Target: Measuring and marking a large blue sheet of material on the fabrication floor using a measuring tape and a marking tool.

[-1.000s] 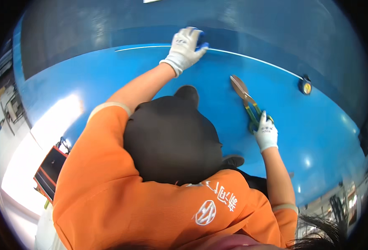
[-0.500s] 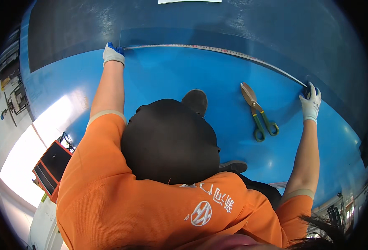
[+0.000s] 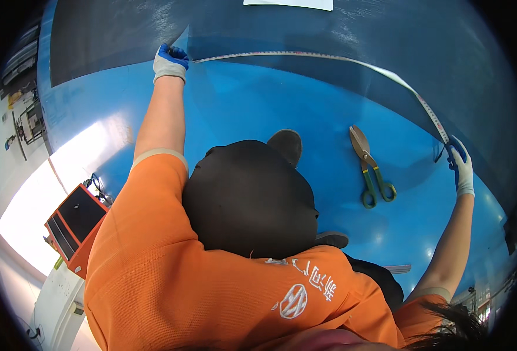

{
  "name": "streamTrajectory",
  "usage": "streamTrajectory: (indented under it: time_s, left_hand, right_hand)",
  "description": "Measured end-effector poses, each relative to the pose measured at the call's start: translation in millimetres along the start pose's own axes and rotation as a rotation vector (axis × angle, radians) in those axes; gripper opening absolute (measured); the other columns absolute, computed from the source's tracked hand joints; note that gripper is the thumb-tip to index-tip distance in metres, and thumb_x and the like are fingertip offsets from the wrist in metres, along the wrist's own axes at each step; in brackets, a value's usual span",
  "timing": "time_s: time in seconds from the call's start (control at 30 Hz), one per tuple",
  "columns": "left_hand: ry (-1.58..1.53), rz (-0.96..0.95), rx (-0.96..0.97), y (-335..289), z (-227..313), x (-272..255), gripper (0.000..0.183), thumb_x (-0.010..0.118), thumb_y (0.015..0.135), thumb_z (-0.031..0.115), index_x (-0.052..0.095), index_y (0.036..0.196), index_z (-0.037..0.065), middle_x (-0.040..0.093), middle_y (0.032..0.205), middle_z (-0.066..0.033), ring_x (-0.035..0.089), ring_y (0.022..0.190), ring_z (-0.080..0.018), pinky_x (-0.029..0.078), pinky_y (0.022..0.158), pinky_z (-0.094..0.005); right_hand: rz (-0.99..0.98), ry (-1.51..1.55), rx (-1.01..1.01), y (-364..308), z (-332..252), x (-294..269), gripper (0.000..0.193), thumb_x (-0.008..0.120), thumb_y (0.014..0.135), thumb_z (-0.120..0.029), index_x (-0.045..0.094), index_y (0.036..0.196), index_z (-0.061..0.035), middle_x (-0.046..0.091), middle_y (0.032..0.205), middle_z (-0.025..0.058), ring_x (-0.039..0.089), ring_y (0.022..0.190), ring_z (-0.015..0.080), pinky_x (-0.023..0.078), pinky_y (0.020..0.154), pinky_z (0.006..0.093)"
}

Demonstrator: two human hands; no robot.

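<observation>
A dark grey sheet [image 3: 112, 41] covers the far part of the blue surface, with a cut running in from its near edge beside my left hand. My left hand [image 3: 171, 62], in a white glove with blue fingers, pinches the sheet's edge at that cut and lifts a corner. The tape measure's pale blade [image 3: 293, 54] bows across the sheet from just right of this hand. At the far right my right hand [image 3: 462, 167], gloved the same way, is closed around the tape measure's dark case, which the fingers mostly hide.
Tin snips [image 3: 368, 164] with green handles lie on the blue floor [image 3: 258, 99] between my knees and my right arm. A white paper [image 3: 288, 4] rests on the sheet at the top. An orange-and-black box [image 3: 76, 225] stands at the lower left.
My left hand has let go of the tape's end and lifted the sheet's corner. My right hand has moved right and nearer with the case. The blade has slackened and twisted.
</observation>
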State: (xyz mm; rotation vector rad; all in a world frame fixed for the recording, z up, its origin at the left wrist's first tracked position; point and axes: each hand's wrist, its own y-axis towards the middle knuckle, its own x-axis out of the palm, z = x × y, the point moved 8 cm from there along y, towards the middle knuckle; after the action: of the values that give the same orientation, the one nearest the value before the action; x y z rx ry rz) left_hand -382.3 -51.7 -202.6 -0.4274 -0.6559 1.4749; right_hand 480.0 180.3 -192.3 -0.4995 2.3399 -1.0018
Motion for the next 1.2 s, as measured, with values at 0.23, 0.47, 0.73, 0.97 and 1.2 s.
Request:
streamTrajectory:
  time_s: [0.23,0.47,0.73,0.97,1.2]
  left_hand:
    - [0.018,-0.039,0.050,-32.2,-2.2,22.6,0.018,0.059,0.090,0.021,0.053,0.078,0.009,0.052,0.062,-0.0030,0.049,0.050,-0.0167,0.044,0.048,-0.0281]
    - [0.027,-0.060,0.052,-39.8,-10.6,29.2,0.020,0.058,0.090,0.022,0.054,0.077,0.008,0.052,0.062,-0.0041,0.049,0.050,-0.0176,0.044,0.047,-0.0286]
    - [0.026,-0.080,0.092,-32.3,6.3,31.0,0.021,0.059,0.090,0.023,0.055,0.077,0.007,0.053,0.063,-0.0049,0.049,0.051,-0.0183,0.044,0.048,-0.0288]
    - [0.024,-0.066,0.106,-34.8,28.8,25.8,0.020,0.059,0.090,0.022,0.055,0.077,0.007,0.053,0.065,-0.0052,0.049,0.052,-0.0185,0.043,0.050,-0.0289]
    - [0.083,-0.163,0.057,-21.4,25.6,25.5,0.017,0.060,0.089,0.022,0.055,0.077,0.010,0.054,0.066,-0.0041,0.049,0.054,-0.0181,0.043,0.052,-0.0299]
  right_hand:
    - [-0.247,-0.066,0.088,16.8,16.9,-24.0,0.042,0.059,0.089,-0.027,0.063,0.129,-0.0145,0.066,0.099,0.0009,0.056,0.076,0.0104,0.037,0.059,0.0220]
    - [-0.161,-0.093,0.163,7.7,0.5,-39.8,0.041,0.059,0.088,-0.025,0.063,0.127,-0.0139,0.066,0.100,0.0014,0.057,0.076,0.0113,0.038,0.060,0.0218]
    - [-0.118,-0.111,0.067,14.6,-28.7,-34.2,0.042,0.060,0.087,-0.025,0.063,0.127,-0.0136,0.066,0.102,0.0019,0.057,0.079,0.0115,0.039,0.063,0.0216]
    - [-0.136,-0.163,0.087,1.3,-67.2,-15.1,0.042,0.062,0.087,-0.022,0.063,0.128,-0.0113,0.067,0.104,0.0012,0.057,0.083,0.0109,0.041,0.068,0.0216]
    - [-0.135,-0.095,-0.046,32.2,-50.6,-33.2,0.039,0.063,0.089,-0.017,0.062,0.126,-0.0060,0.067,0.108,0.0009,0.057,0.092,0.0096,0.042,0.081,0.0200]
